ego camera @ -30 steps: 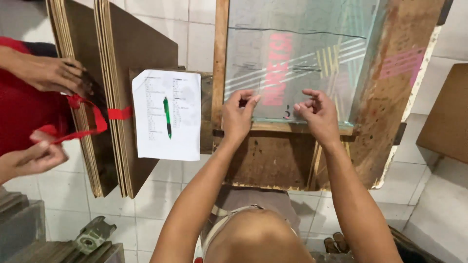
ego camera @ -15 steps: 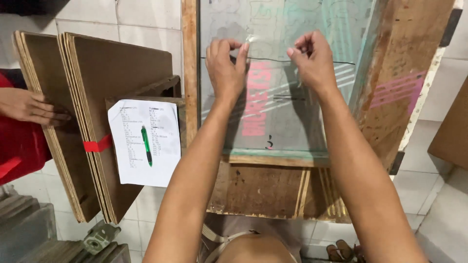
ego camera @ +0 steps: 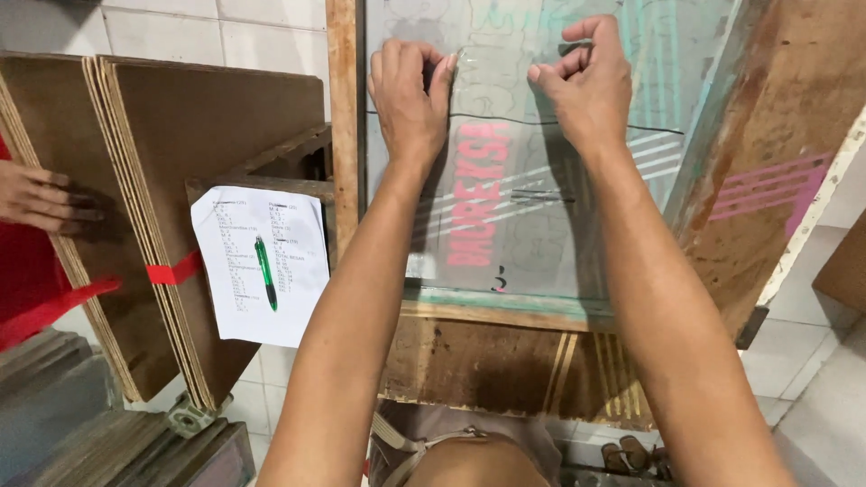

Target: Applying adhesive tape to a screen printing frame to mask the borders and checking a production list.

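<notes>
Both forearms reach away from the body, roughly parallel, up to the far part of a wooden screen-printing frame (ego camera: pixel 346 162) whose pale mesh (ego camera: pixel 505 225) carries pink lettering. A clear film sheet (ego camera: pixel 492 90) lies on the mesh between the hands. The left hand (ego camera: pixel 408 95) is palm down, knuckles raised, fingers curled together, with the fingertips on the film's far edge. The right hand (ego camera: pixel 586 86) is half closed, thumb and curled fingers pinching at the same edge (the film itself is hard to make out). To the left stand brown boards (ego camera: pixel 180 153) bound with red tape (ego camera: pixel 176 269), a printed paper (ego camera: pixel 262 266) bearing a green pen (ego camera: pixel 265 272), and another person's hand (ego camera: pixel 45 198) resting flat on the boards.
</notes>
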